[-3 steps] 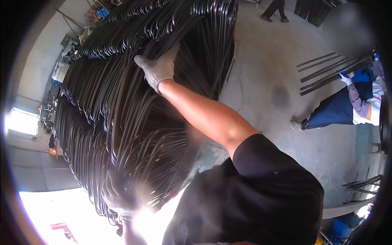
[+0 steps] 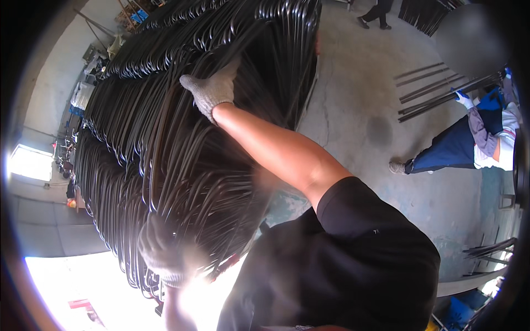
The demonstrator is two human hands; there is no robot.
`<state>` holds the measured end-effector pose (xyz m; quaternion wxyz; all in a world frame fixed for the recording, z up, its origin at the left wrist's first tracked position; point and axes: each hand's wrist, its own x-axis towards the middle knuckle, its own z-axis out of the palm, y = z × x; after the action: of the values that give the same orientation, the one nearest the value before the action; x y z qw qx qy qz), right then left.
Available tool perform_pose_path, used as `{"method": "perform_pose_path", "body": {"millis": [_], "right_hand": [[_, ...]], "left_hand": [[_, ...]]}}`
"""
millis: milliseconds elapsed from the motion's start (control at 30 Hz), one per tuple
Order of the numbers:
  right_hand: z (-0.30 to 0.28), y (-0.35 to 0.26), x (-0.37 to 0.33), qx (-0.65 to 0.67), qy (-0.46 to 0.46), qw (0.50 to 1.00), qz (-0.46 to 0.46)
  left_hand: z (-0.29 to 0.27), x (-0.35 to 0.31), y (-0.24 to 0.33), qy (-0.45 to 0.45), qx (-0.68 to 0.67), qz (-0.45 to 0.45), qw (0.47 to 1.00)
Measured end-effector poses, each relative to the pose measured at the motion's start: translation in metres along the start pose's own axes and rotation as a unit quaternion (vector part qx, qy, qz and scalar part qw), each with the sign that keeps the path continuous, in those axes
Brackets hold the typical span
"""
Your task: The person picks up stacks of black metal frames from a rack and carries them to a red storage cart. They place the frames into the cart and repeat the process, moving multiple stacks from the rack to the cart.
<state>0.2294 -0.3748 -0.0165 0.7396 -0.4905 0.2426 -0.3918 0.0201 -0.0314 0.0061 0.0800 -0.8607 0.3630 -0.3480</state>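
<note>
Bent black rods (image 2: pixel 118 110) are stacked beneath and around your gloved right grip (image 2: pixel 212 91), which lies against them with its thumb out wide; your gloved left grip (image 2: pixel 160 251), hazed by glare, seems to touch rods lower in view. Whether either is closed on any cannot be told.

A grey concrete floor (image 2: pixel 342 83), worn blue-green in patches, spreads to the right of the fingers of the person's gloved right hand (image 2: pixel 212 91); a tall, layered stack of glossy black bent metal tubes (image 2: pixel 124 118) rises around those fingers and around the fingers of the left hand (image 2: pixel 160 248), its base hidden; two dark shoes (image 2: pixel 385 27) stand on the floor beyond the right fingers; one grey shoe (image 2: pixel 396 167) rests well to their right.
</note>
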Motion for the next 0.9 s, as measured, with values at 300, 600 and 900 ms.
{"method": "perform_pose_path", "body": {"millis": [300,600,900], "right_hand": [[-0.042,-0.024,-0.018,-0.088,-0.087,0.983,0.133],[-0.077,-0.018,0.007,-0.127,-0.160,0.970,0.129],[-0.039,0.007,-0.019,-0.047,-0.045,0.988,0.143]], "left_hand": [[0.008,0.182,0.102,-0.103,-0.155,0.135,0.973],[0.054,0.206,0.110,-0.046,-0.228,0.195,0.953],[0.066,0.198,0.092,0.008,-0.258,0.159,0.953]]}}
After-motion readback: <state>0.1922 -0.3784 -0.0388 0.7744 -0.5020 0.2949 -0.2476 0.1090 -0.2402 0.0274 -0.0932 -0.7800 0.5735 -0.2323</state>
